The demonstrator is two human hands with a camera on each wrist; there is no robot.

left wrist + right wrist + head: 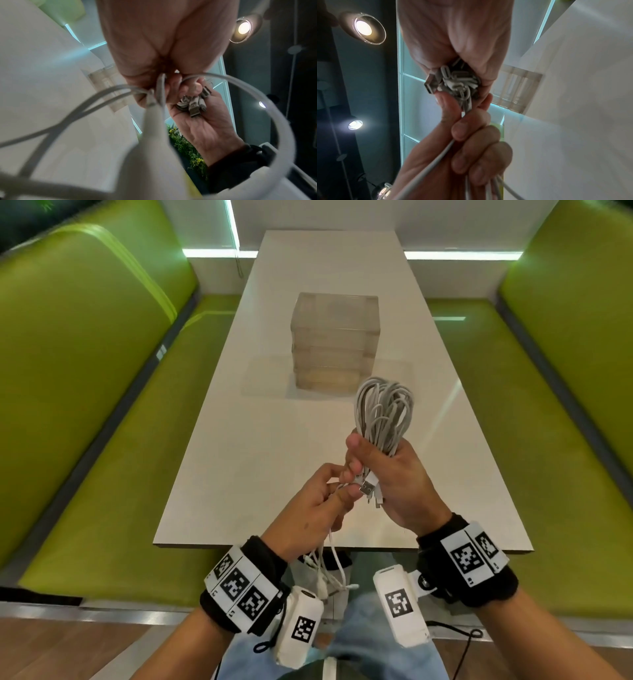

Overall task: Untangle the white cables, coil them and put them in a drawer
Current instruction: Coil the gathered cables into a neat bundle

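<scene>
Both hands meet above the tabletop's (239, 460) near edge. Right hand (394, 484) clenches a bundle of white cables (383, 412), loops upright, plugs (453, 82) pointing down. Left hand (308, 508) pinches loose strands (329, 563) trailing below the edge. Clear drawer unit (334, 340) stands mid-table, straight beyond the bundle, nearer the right hand. Only the wrist views show the clustered plugs.

White cables (383, 409); white table (274, 412); green benches (78, 364); black-and-white checkered wristbands (239, 583).
</scene>
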